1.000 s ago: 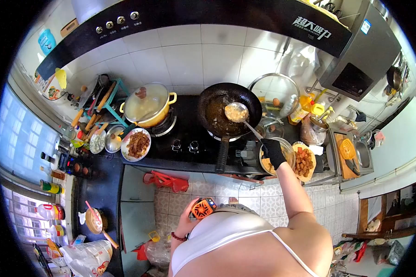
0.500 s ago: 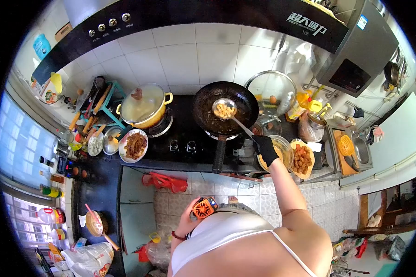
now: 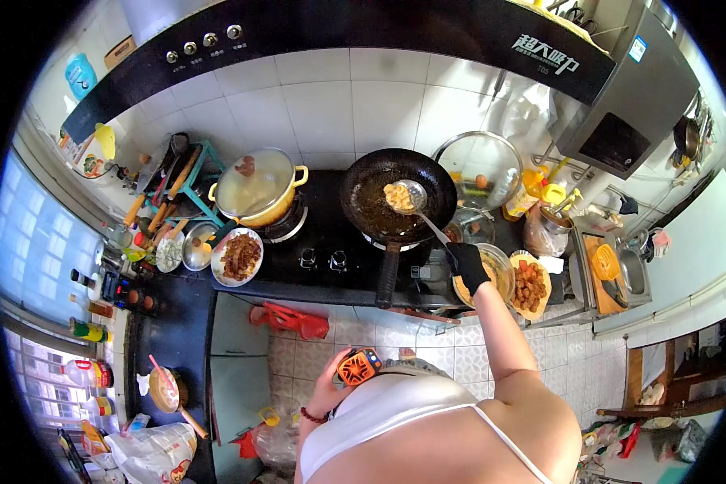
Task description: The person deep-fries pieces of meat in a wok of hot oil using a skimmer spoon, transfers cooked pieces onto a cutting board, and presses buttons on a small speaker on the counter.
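Note:
My right hand [image 3: 467, 267], in a black glove, is closed round the handle of a metal ladle [image 3: 412, 194]. The ladle's bowl hangs over the black wok [image 3: 361, 181] on the stove. Pale golden food pieces [image 3: 396, 197] lie at its left edge; whether they rest in the ladle or on the wok cannot be made out. Below my gloved hand stands a glass bowl [image 3: 505, 278], and beside it a plate of browned chunks [image 3: 529, 288]. Near my waist, my left hand [image 3: 327, 390] grips an orange and black device [image 3: 359, 367] with a grille-like face.
A yellow pot [image 3: 266, 208] with a glass lid stands on the left burner, beside a plate of dark shredded food [image 3: 240, 256]. Another glass lid [image 3: 482, 165] leans on the wall. Oil bottles [image 3: 524, 196] stand at right. The range hood [image 3: 379, 24] overhangs the stove.
The ladle has tipped and shifted slightly right relative to the food, which now sits at its left edge instead of inside the bowl. My left hand keeps its hold. The view has shifted slightly.

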Motion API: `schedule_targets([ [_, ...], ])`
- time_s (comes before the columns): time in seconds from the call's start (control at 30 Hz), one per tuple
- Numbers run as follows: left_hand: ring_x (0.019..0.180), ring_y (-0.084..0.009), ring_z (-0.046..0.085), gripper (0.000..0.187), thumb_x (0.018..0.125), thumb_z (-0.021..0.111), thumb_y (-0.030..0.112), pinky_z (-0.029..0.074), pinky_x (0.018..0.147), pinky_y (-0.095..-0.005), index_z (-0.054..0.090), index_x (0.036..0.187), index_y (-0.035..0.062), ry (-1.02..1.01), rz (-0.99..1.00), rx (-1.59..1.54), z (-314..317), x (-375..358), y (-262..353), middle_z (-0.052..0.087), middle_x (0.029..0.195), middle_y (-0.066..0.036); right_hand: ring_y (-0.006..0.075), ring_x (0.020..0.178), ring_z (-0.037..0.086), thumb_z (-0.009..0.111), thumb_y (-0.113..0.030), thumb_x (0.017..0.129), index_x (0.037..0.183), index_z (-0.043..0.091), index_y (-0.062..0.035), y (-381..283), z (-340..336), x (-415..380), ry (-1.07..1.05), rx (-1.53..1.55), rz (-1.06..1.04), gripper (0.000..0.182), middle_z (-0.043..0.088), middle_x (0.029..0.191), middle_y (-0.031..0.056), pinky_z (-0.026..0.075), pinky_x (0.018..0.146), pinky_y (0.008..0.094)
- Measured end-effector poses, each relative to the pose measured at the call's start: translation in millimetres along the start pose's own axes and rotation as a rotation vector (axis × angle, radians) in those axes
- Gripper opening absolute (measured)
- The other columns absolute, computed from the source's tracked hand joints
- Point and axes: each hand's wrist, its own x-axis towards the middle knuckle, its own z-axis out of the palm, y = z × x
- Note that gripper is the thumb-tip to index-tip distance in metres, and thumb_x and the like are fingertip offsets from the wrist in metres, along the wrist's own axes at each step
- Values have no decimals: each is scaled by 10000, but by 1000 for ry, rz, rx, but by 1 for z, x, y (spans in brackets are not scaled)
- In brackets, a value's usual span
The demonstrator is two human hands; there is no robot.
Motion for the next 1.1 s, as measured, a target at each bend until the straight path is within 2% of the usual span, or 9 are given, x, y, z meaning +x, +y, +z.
schedule_targets([
  [0.17, 1276, -246, 423, 718, 700, 724, 7, 337, 1054, -348, 420, 1349, 46, 3, -51, -79, 2, -5, -14, 443, 1381, -136, 240, 568, 587, 604, -159, 831, 895, 656, -20, -36, -20, -3, -135, 635, 670, 162, 602, 665, 131, 434, 499, 327],
  [0.23, 1276, -247, 423, 718, 699, 724, 3, 340, 1052, -348, 420, 1348, 45, -2, -22, -65, 2, -3, -13, 444, 1381, -134, 188, 546, 556, 619, -171, 832, 879, 664, -11, -35, -17, -1, -70, 296, 242, 173, 586, 645, 95, 414, 483, 310],
  [0.5, 1270, -243, 428, 720, 705, 732, 13, 343, 1050, -346, 416, 1351, 47, 17, -32, -36, 1, -4, -8, 452, 1370, -131, 127, 433, 456, 591, -235, 868, 747, 649, -22, -65, -40, 2, -126, 617, 719, 251, 509, 518, 54, 329, 427, 300],
  [0.6, 1263, -239, 433, 719, 708, 736, 20, 349, 1045, -347, 415, 1351, 46, 0, -9, -18, 2, -2, -4, 460, 1359, -132, 116, 426, 428, 590, -229, 868, 708, 632, -39, -13, -7, 4, -54, 494, 300, 253, 499, 518, 19, 301, 418, 292],
  [0.77, 1243, -232, 454, 717, 712, 748, 32, 364, 1033, -345, 417, 1348, 41, 27, 2, 8, 2, -1, -1, 478, 1339, -137, 133, 429, 447, 622, -249, 849, 699, 621, -57, -33, -14, 5, -58, 599, 715, 244, 524, 555, 34, 324, 422, 289],
  [0.83, 1237, -230, 460, 717, 712, 754, 36, 369, 1030, -344, 418, 1347, 40, 32, -11, -20, 2, -3, 0, 481, 1337, -138, 135, 437, 462, 610, -247, 859, 690, 615, -52, -40, -15, 3, -1, 493, 375, 257, 517, 538, 39, 333, 422, 295],
  [0.9, 1235, -232, 462, 717, 712, 757, 38, 373, 1026, -343, 420, 1344, 39, 28, 9, -34, 4, -2, 4, 483, 1333, -140, 136, 440, 467, 601, -238, 866, 688, 613, -47, -49, -20, 6, -119, 648, 789, 261, 512, 529, 40, 334, 422, 299],
  [1.07, 1236, -224, 456, 729, 713, 762, 38, 372, 1025, -339, 407, 1350, 36, -1, 17, 17, 2, 1, 6, 469, 1346, -133, 194, 473, 526, 605, -193, 837, 722, 610, -50, -32, -4, 13, -53, 631, 706, 184, 537, 552, 81, 377, 448, 328],
  [1.1, 1248, -215, 440, 745, 716, 761, 33, 360, 1034, -336, 389, 1362, 33, -12, 14, 51, 0, 0, 6, 452, 1364, -126, 223, 506, 548, 606, -183, 817, 749, 612, -52, -23, -4, 12, 4, 320, 388, 147, 555, 585, 101, 398, 464, 346],
])
